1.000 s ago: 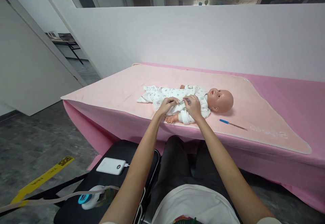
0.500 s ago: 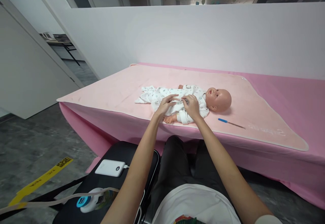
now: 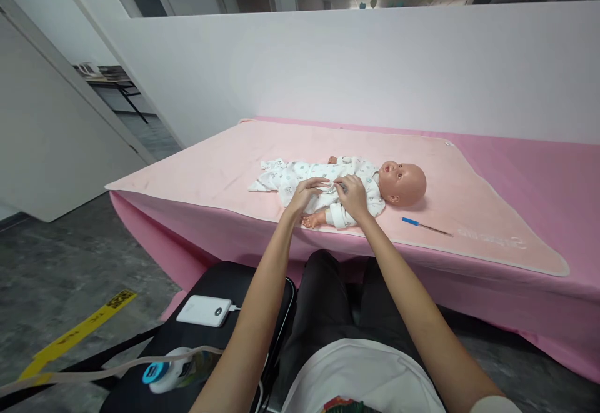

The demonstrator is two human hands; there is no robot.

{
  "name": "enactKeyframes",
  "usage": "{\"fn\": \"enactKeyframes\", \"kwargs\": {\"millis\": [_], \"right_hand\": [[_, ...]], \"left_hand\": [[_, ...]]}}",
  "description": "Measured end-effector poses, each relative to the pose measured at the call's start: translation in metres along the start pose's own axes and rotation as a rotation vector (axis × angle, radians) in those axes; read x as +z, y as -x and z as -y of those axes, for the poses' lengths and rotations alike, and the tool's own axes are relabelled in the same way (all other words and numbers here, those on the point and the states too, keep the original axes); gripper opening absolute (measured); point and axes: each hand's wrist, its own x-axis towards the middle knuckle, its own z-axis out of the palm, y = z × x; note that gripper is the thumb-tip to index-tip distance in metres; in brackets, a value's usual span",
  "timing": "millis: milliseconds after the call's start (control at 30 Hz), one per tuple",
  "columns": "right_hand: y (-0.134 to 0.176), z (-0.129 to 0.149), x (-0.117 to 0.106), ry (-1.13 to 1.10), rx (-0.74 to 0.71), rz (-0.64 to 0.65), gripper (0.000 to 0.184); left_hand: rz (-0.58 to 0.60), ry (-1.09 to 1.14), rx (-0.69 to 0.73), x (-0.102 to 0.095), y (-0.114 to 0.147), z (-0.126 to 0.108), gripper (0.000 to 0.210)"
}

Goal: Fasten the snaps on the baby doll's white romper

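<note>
On its back lies a baby doll (image 3: 404,183), head to the right, in a white patterned outfit (image 3: 300,172). My left hand (image 3: 305,193) rests over the outfit's middle, fingers stretched toward the right and slightly apart. Facing it across a small gap, my right hand (image 3: 352,194) has its fingers bent and pinched together at the doll's belly. Whatever is between those fingertips is too small to make out. One bare doll hand (image 3: 313,219) sticks out of the near sleeve, below my left hand.
A thin metal tool with a blue handle (image 3: 410,221) lies right of the doll on a peach blanket (image 3: 492,213). Pink cloth (image 3: 553,175) covers the table beneath. Left of my legs, a black seat (image 3: 225,282) holds a white power bank (image 3: 204,310) and a blue-capped bottle (image 3: 157,372).
Both hands stay nearly in place over the doll's outfit, with only slight finger movement. The whole view has shifted a little; the doll and the blue-handled tool stay put.
</note>
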Motion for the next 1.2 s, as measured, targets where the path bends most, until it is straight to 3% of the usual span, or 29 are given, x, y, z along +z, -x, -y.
{"fn": "enactKeyframes", "kwargs": {"millis": [300,500,867,1200], "right_hand": [[0.001,0.000,0.002,0.012,-0.018,0.003,0.016],[0.002,-0.001,0.004,0.052,-0.029,0.000,0.017],[0.002,0.000,0.004,0.026,-0.028,-0.019,0.017],[0.002,0.001,0.003,-0.016,0.000,-0.041,0.016]], "left_hand": [[-0.016,-0.123,-0.008,0.004,-0.002,0.002,0.041],[0.089,-0.255,0.006,0.001,-0.003,-0.003,0.046],[0.012,-0.248,0.002,0.007,-0.004,0.001,0.044],[-0.007,-0.317,0.097,0.009,-0.003,0.008,0.040]]}}
